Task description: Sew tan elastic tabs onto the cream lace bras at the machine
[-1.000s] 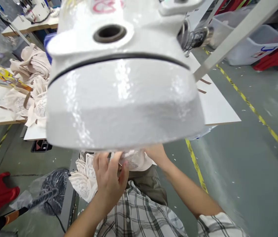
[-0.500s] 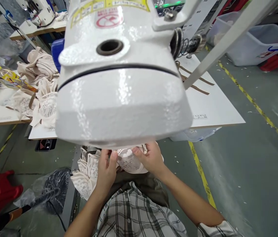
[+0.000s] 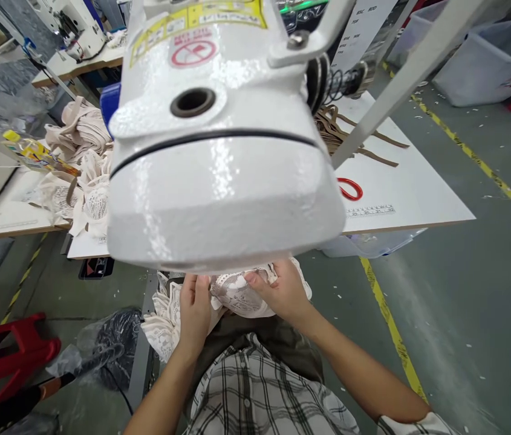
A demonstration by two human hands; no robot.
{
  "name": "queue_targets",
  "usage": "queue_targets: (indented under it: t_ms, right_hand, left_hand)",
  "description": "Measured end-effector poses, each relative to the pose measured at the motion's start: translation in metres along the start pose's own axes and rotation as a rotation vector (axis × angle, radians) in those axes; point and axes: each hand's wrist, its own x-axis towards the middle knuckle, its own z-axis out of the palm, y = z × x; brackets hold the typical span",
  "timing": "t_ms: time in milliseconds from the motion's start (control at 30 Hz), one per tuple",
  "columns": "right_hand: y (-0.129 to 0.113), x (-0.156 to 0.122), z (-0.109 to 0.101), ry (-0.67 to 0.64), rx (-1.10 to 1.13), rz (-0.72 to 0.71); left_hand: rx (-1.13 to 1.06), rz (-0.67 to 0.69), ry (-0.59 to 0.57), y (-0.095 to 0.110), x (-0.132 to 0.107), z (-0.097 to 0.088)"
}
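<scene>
A cream lace bra cup (image 3: 244, 295) lies over my lap, just below the white sewing machine head (image 3: 223, 193). My right hand (image 3: 285, 290) grips its right side, thumb pressed on the lace. At the cup's left edge, my left hand (image 3: 195, 308) is closed with thumb and fingers pinching the fabric. Machine housing hides the far part of the piece and some fingertips. More cream lace pieces (image 3: 162, 320) hang in a bunch left of my left hand.
Brown straps (image 3: 384, 158) and a red scissor handle (image 3: 350, 189) lie on the right tabletop (image 3: 423, 193). Cream pieces (image 3: 96, 199) and a yellow-capped bottle (image 3: 37, 154) are on the left. A red stool (image 3: 10, 356) stands low left; a slanted white post (image 3: 409, 78) rises at right.
My view has shifted slightly, bringing the red scissor handle into sight. My left fingers have drawn closer together at the lace edge. My right hand keeps its hold on the cup.
</scene>
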Motion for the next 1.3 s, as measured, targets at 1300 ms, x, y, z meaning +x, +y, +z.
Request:
queue_targets:
  t_ms: [1300]
  right_hand:
    - [0.012,-0.087,-0.045,0.023,-0.498,-0.29]
  left_hand:
    - [-0.473,0.058,-0.383,-0.02,-0.087,-0.008]
